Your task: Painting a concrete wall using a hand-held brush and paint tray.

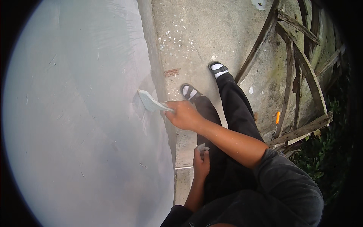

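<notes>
Wall (79, 113) is mostly coated, base strip (150, 41) seemingly left bare; paintbrush (151, 104) is clasped in right hand (185, 115), left hand (201, 164) half-curled, contents unclear.

Legible markings: none. No letters, numbers, labels, brand marks or signs can be read on the hand-held tool (148, 101), the pale grey wall (87, 113), the concrete floor (196, 22), the timber frame (302, 131), or the person's shirt (283, 185), trousers (240, 113) and sandals (224, 69).
</notes>
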